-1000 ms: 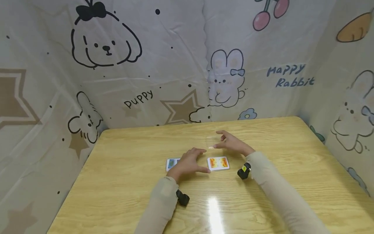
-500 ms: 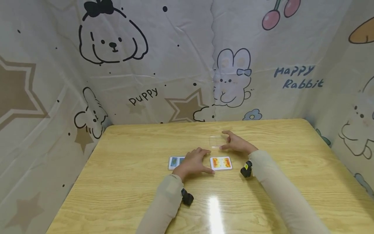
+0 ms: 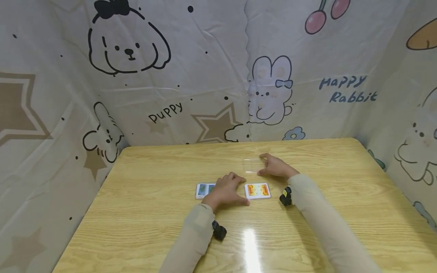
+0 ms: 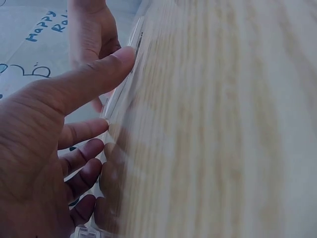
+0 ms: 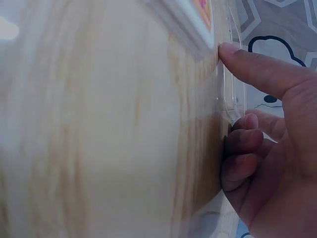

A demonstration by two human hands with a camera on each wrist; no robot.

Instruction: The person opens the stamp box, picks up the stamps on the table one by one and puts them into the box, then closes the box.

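In the head view my left hand (image 3: 227,191) has thumb and index finger spread around the left end of a white-bordered card stack (image 3: 257,190) with an orange and yellow print. Small gaps show between those fingertips and the stack. Behind it lies a clear plastic case (image 3: 252,165). My right hand (image 3: 277,166) straddles the right end of this case, thumb at the near edge and index finger by the far edge. The right wrist view shows the other right fingers (image 5: 242,141) loosely bent. Partly covered by my left hand is a second stack with blue-green pictures (image 3: 203,189).
All of this lies on a wood-grain table (image 3: 153,220). A cloth wall (image 3: 211,76) with cartoon prints rises beyond its far edge and at both sides. Black wrist cameras are strapped under both sleeves.
My right hand has slid slightly to the right along the clear case. The left hand has barely shifted beside the orange stack. The head view has swung slightly.
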